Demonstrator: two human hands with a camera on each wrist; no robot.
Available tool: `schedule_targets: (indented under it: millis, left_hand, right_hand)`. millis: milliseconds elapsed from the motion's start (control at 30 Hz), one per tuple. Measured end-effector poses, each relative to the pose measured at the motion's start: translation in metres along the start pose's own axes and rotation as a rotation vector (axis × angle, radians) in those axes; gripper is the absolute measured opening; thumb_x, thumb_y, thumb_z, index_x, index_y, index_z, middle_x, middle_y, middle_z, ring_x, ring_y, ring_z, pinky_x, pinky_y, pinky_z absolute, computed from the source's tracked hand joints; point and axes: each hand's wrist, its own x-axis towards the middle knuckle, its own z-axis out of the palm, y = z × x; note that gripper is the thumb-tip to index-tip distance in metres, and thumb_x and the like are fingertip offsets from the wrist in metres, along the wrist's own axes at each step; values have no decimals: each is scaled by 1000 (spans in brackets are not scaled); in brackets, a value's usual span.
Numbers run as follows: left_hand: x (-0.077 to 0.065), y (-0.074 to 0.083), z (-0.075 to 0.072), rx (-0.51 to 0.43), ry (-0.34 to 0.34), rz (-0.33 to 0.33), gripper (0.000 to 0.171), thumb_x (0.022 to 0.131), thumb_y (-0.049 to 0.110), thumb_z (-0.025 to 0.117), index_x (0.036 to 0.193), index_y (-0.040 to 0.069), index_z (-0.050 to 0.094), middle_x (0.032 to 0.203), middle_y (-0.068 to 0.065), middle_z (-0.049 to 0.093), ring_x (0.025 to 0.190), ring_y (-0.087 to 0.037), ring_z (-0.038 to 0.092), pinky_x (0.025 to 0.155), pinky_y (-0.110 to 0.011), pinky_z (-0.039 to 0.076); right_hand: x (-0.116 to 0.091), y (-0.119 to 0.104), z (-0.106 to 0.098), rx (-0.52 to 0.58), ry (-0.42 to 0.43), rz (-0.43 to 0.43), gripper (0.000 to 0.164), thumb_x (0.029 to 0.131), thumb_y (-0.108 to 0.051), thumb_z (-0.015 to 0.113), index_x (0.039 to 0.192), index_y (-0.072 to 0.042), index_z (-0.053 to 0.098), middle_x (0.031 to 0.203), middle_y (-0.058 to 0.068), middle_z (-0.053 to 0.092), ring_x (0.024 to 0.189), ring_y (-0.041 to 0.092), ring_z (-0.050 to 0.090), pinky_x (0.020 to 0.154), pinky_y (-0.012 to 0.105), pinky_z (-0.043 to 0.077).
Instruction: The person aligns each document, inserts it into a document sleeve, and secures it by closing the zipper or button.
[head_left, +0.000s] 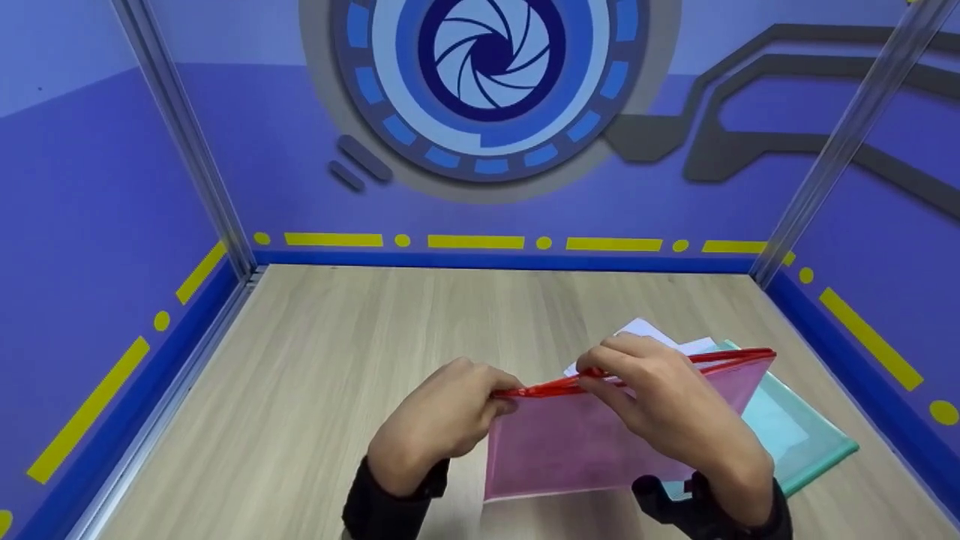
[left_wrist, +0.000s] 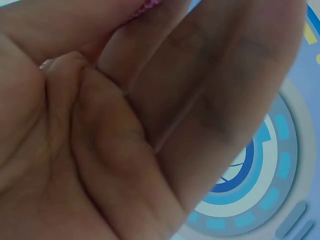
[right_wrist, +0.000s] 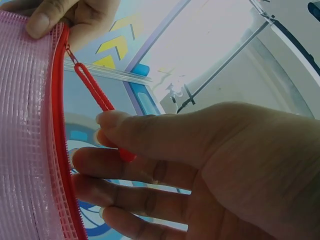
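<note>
A translucent pink mesh zipper pouch (head_left: 570,450) with a red zipper hangs over the table. At its upper left corner, my left hand (head_left: 446,412) pinches the edge between thumb and fingers. My right hand (head_left: 667,390) pinches the red cord pull (right_wrist: 92,85) of the zipper between thumb and index finger, the other fingers extended beside the zipper. The slider sits close to the left hand's corner in the right wrist view. Toward the right end, the red zipper edges (head_left: 739,358) stand apart. In the left wrist view my palm (left_wrist: 90,140) covers most of the pouch.
Behind and right of the pink pouch, a teal-green zipper pouch (head_left: 802,435) lies on the wooden table (head_left: 315,360). White paper (head_left: 641,328) shows beyond the right hand. Blue-purple panels (head_left: 225,150) with metal corner posts (head_left: 187,142) enclose the table's back and sides.
</note>
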Motion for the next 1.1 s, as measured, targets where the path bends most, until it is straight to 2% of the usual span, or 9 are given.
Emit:
schedule_targets:
  millis: [300,600,767,933,1033,1100]
  left_hand:
    - [-4,-1,-1,6,-3,-65,13,102,6,69,100,11,81,75,5,67,60,-6,48,59,-24,42]
    - [-8,-1,-3,-15,-18,-103,15,101,3,69,103,8,82,79,5,69,61,-6,50,59,-24,44]
    - [-12,-1,-5,3,3,-105,15,100,3,69,98,9,82,77,5,69,60,-5,49,59,-24,43]
    - [-19,-1,-6,61,41,-116,16,98,1,70,90,10,80,71,9,65,59,-6,47,58,-26,43]
    - [-18,0,-5,78,54,-122,16,99,-1,66,92,8,78,74,7,66,60,-7,50,58,-27,46]
    - [-15,1,-3,73,62,-120,18,102,-1,62,105,8,78,86,3,73,70,-9,60,66,-28,52]
  right_hand:
    - [-2,5,-2,-14,34,-16,19,91,-10,84,102,-23,76,98,-18,68,90,1,62,77,25,55]
    - [-1,4,0,1,10,-23,19,91,-10,84,105,-21,77,101,-16,70,92,4,65,78,28,58]
    - [-2,4,0,9,-1,2,20,91,-10,84,104,-22,76,100,-18,68,92,3,64,78,27,58]
    - [-3,5,1,0,31,-27,22,89,-8,86,103,-23,76,99,-18,68,89,3,63,78,23,54]
    - [-1,5,2,-3,56,-70,24,88,-7,86,103,-22,76,98,-17,68,88,5,63,79,20,51]
    - [0,4,3,-2,78,-90,26,86,-5,87,102,-22,76,97,-16,69,87,5,63,80,18,49]
